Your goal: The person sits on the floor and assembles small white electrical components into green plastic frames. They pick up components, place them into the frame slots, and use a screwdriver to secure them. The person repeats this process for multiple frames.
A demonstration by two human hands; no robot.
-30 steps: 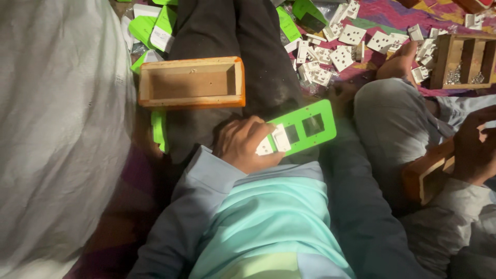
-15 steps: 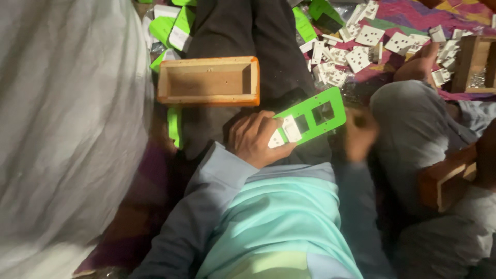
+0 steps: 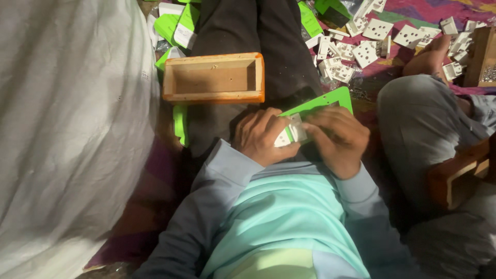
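Green plastic frame [image 3: 324,103] (flat, rectangular), gripped by both hands, left [image 3: 262,135], right [image 3: 338,139], white socket module [image 3: 290,133] between fingers

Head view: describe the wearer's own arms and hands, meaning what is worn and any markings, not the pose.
Both arms are covered by long, plain grey-blue sleeves that end in soft cuffs at the wrists. They join a pale turquoise front panel on the top. The left hand and right hand are bare: no gloves, rings, watch or bands show. No print or markings appear on the sleeves.

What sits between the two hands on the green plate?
In the head view, a small white socket insert sits on the green plate, between left hand and right hand.
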